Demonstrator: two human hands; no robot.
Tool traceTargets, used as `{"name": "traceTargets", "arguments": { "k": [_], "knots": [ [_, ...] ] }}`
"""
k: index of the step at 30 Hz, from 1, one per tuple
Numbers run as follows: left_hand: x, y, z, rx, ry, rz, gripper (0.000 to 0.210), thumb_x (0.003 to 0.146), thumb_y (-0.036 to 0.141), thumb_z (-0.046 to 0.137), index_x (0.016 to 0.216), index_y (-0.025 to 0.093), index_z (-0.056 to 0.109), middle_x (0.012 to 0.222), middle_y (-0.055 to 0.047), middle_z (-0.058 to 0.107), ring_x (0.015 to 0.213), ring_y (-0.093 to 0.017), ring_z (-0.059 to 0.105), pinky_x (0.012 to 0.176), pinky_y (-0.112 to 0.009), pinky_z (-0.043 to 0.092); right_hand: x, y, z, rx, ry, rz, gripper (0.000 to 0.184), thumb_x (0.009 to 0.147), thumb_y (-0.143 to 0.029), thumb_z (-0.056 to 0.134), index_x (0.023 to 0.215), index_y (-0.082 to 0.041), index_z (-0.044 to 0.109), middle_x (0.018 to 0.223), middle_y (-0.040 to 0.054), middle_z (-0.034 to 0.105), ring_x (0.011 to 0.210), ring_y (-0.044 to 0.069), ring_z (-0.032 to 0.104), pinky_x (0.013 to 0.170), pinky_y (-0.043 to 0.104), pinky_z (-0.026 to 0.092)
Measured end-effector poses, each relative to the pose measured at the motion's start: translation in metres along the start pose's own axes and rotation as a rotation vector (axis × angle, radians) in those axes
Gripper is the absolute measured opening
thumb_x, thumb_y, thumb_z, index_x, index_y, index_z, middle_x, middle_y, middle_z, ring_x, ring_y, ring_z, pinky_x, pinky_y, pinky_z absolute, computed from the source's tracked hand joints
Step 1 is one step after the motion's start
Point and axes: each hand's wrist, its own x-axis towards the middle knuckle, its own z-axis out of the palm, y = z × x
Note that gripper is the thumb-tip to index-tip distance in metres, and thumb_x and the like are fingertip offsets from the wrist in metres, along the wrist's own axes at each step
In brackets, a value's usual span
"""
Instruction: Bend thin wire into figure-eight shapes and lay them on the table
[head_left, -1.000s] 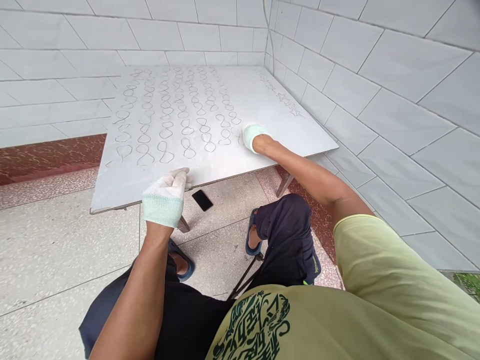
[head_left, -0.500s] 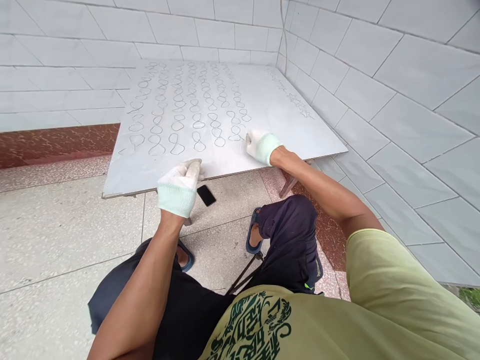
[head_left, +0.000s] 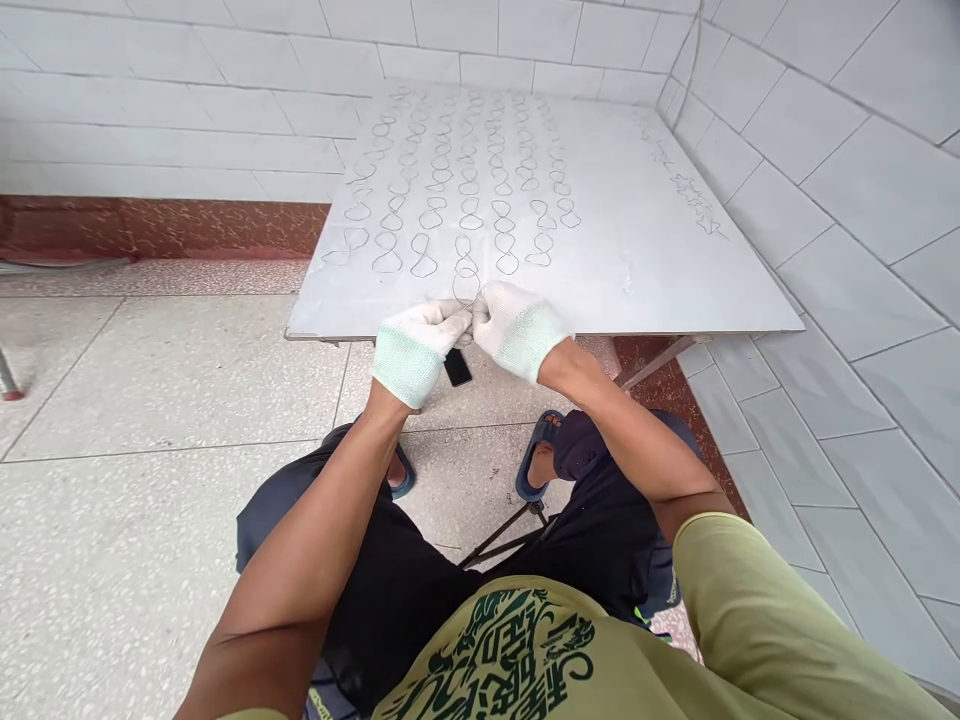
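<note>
A thin wire loop rises from between my fingertips, above the near edge of the white board. My left hand, in a white glove with a mint cuff, pinches its lower end. My right hand, gloved the same way, presses its fingers to the wire from the other side, almost touching the left. Where the fingers meet, the wire is partly hidden. Rows of figure-eight wire pieces lie on the board beyond my hands.
Star-shaped wire pieces lie along the board's right side. A dark phone is below the front edge. Tiled walls border the board at back and right. Dark tripod-like legs stand between my feet.
My hands, apart before, have come together at the board's front edge, both now on the wire loop. The view has turned left, so the board appears farther right.
</note>
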Motion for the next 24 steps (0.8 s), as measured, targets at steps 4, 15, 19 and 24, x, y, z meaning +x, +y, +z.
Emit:
{"name": "traceTargets", "arguments": {
  "k": [4,15,19,24],
  "knots": [
    [-0.007,0.009,-0.003,-0.044,0.016,-0.055,0.027,0.090,0.042,0.078,0.085,0.016,0.081,0.079,-0.008,0.078,0.081,-0.021,0.072,0.071,-0.029,0.061,0.000,0.014,-0.005,0.311,-0.037,-0.040,0.026,0.110,-0.044,0.064,0.097,-0.024,0.072,0.100,0.0051,0.082,0.093,0.022,0.072,0.085,0.035,0.057],
    [-0.005,0.003,-0.004,0.059,-0.050,-0.099,0.023,0.093,0.036,0.076,0.091,0.015,0.084,0.074,-0.005,0.076,0.070,-0.016,0.066,0.067,-0.026,0.055,0.011,0.030,-0.001,0.801,-0.018,0.095,0.025,0.107,-0.023,0.067,0.081,-0.022,0.066,0.081,0.0012,0.077,0.070,0.012,0.071,0.070,0.024,0.058],
    [-0.003,0.002,-0.008,0.030,0.008,-0.116,0.020,0.093,0.033,0.075,0.095,0.015,0.084,0.076,-0.006,0.078,0.071,-0.017,0.070,0.070,-0.028,0.059,0.012,0.037,-0.002,0.763,-0.072,0.124,0.027,0.107,-0.020,0.063,0.080,-0.022,0.064,0.079,0.0019,0.077,0.067,0.012,0.070,0.069,0.025,0.057],
    [-0.008,0.010,-0.010,0.040,0.009,-0.134,0.019,0.094,0.034,0.077,0.090,0.016,0.081,0.073,-0.005,0.075,0.071,-0.018,0.073,0.069,-0.029,0.060,0.009,0.042,-0.005,0.354,-0.060,-0.083,0.027,0.108,-0.029,0.062,0.083,-0.021,0.068,0.085,0.0032,0.076,0.080,0.018,0.069,0.077,0.031,0.051]
  ]
}}
